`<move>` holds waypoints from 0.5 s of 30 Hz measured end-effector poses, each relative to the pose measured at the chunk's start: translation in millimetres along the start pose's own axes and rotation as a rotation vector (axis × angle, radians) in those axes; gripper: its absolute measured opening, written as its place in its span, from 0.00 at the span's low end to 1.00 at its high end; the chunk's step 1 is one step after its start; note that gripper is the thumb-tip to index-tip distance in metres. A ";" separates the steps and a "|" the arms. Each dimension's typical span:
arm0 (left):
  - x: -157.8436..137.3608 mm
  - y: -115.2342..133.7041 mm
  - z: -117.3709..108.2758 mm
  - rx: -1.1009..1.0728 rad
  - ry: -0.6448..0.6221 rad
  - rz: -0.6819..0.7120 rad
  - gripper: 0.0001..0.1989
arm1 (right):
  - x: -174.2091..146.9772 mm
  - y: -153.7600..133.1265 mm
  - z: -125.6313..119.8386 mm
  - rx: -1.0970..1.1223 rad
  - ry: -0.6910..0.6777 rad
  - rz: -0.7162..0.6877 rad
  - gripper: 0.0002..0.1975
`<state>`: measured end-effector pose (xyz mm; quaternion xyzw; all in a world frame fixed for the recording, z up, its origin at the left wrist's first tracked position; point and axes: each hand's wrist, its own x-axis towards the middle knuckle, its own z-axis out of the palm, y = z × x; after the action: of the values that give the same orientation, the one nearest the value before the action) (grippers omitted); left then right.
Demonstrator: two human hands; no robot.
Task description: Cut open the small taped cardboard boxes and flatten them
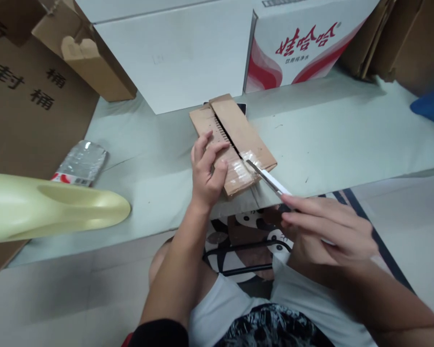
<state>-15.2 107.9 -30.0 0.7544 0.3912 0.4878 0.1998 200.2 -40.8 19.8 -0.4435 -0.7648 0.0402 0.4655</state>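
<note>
A small brown cardboard box [248,130] lies tilted on the cloth-covered table, with a dark gap along its top seam and shiny clear tape [238,174] across its near end. My left hand [208,168] holds it at the left side, bent fingers and thumb pressed on its top. In my right hand [329,231] is a white utility knife [273,182] with its metal blade out. The blade tip touches or hovers just above the taped seam; I cannot tell which. A dark flat item [241,109] is partly hidden behind the box.
White cartons [191,58] stand at the back, one with red print [304,53]. Large brown cartons [25,96] are at left. A pale yellow rounded object [58,207] juts in there, near a clear plastic package [83,161]. Something blue [432,106] sits at right.
</note>
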 end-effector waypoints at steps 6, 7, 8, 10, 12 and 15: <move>-1.4 -0.3 4.2 0.005 0.043 0.026 0.22 | 13.2 -9.1 9.0 0.030 -0.025 -0.025 0.15; -1.6 0.0 4.4 0.008 0.046 0.027 0.21 | 13.8 -11.0 10.4 0.032 -0.016 -0.012 0.14; -1.7 0.3 4.6 0.010 0.049 0.027 0.22 | 14.0 -13.0 11.7 0.030 -0.011 0.011 0.14; -1.8 0.9 4.7 0.012 0.057 0.028 0.22 | 14.1 -17.1 13.4 0.016 -0.016 0.089 0.13; -1.7 1.3 4.7 0.010 0.060 0.029 0.22 | 14.0 -19.8 13.2 -0.007 -0.012 0.179 0.13; -1.6 1.2 5.3 0.007 0.063 0.032 0.22 | 15.3 -19.1 9.8 -0.016 -0.012 0.203 0.11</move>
<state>-10.3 106.3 -32.5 0.7454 0.3870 0.5131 0.1772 178.0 -38.0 33.6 -0.5223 -0.7190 0.0837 0.4509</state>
